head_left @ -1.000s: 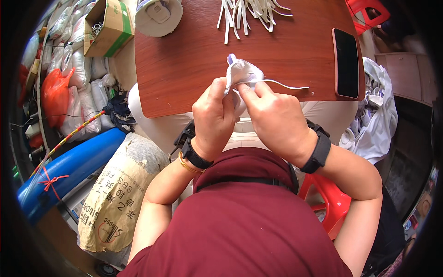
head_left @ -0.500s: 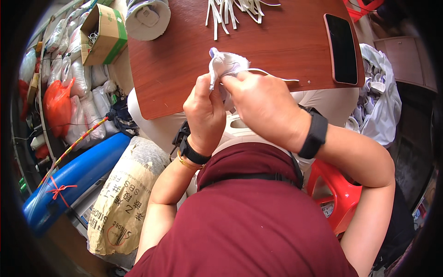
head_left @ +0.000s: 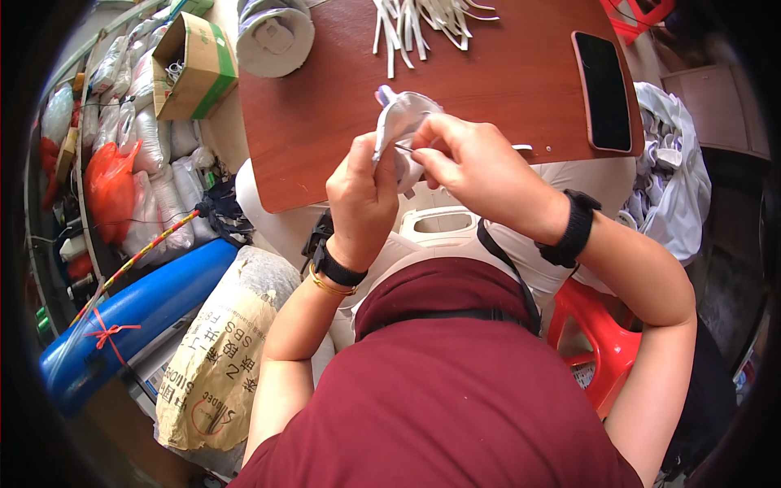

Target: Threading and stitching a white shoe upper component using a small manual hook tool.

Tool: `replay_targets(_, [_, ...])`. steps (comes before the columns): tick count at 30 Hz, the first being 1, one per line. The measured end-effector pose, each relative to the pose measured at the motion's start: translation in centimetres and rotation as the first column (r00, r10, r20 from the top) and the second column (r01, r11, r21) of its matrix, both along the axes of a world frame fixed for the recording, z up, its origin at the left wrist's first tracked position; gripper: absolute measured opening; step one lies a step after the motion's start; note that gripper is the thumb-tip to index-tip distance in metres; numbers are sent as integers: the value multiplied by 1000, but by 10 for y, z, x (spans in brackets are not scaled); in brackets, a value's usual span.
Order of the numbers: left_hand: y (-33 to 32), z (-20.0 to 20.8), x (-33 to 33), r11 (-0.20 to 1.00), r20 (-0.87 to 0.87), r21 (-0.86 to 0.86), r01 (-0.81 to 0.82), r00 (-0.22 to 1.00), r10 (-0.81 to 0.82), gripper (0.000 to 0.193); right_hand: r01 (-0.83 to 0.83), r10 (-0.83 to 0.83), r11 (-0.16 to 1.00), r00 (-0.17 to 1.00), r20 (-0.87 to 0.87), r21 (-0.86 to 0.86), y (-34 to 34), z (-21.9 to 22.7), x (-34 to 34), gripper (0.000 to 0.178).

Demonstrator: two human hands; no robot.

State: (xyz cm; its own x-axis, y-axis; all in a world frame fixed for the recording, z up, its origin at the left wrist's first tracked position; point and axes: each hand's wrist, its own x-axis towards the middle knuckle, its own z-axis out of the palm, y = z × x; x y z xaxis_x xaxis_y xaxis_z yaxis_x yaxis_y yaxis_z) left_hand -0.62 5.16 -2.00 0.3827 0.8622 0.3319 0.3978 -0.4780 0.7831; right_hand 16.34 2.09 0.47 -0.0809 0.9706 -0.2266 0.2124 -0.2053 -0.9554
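My left hand is closed around a small white fabric piece with a lavender tab, curved like a shoe upper. It is held up just above the table's near edge. Beside it, my right hand pinches a thin dark needle-like tool between thumb and fingers, its tip reaching toward the inside of the fabric. A white strip's end shows past the right hand; the rest of that strip is hidden. More white strips lie in a loose bunch at the table's far side.
On the reddish-brown table are a stack of pale cut pieces and a phone. A white bag of similar pieces hangs at the right. A red stool, a cardboard box and a blue roll stand around me.
My right hand has drawn back slightly from the fabric, and the thin dark tool now shows in its fingers. Less of the white strip is visible beside it. The left hand keeps its hold.
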Motion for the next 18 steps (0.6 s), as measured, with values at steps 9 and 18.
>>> replay_targets(9, [-4,-3,-1,992,-48,123,15,999,-10,19,-196,-24,847,915,-403,-495,12,22,14,16])
replay_targets(18, [0,-4,0,992,53,39,-118,992,116,15,-169,-117,863,850,514,476,-3,-5,-23,8])
